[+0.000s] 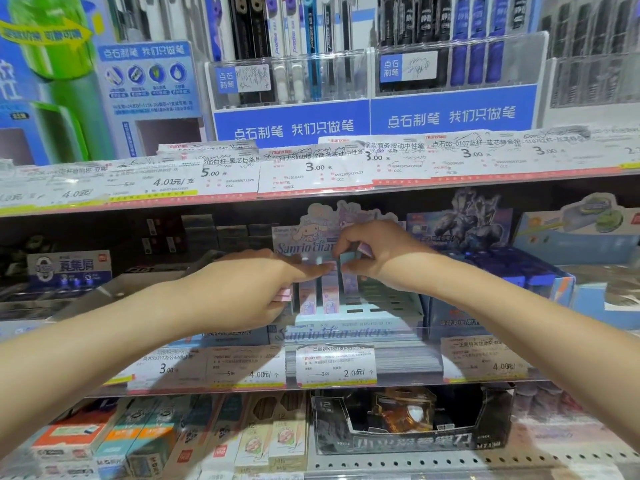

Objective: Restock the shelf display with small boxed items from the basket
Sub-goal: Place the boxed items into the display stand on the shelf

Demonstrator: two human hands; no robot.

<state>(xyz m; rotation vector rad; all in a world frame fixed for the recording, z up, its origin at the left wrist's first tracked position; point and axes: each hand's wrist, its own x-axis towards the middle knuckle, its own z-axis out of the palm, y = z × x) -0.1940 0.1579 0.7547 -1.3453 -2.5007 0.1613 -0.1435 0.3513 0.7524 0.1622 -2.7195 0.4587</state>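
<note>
A pale blue display box [349,311] with a cartoon header card [311,233] stands on the middle shelf. Three small pastel boxes [329,294] stand upright in its left slots. My left hand [256,289] is at the display's left side, gripping small pink boxes [282,295] in the palm while its index finger reaches to the tops of the standing boxes. My right hand [374,251] hovers over the display, pinching a small pink and teal box [353,256] just above the slots. No basket is in view.
Price tags line the clear shelf rail [332,367] in front of the display. A dark blue card box [519,271] sits to the right, an eraser box [69,268] to the left. The upper shelf holds pen racks [374,74]; below are pencil boxes [270,438].
</note>
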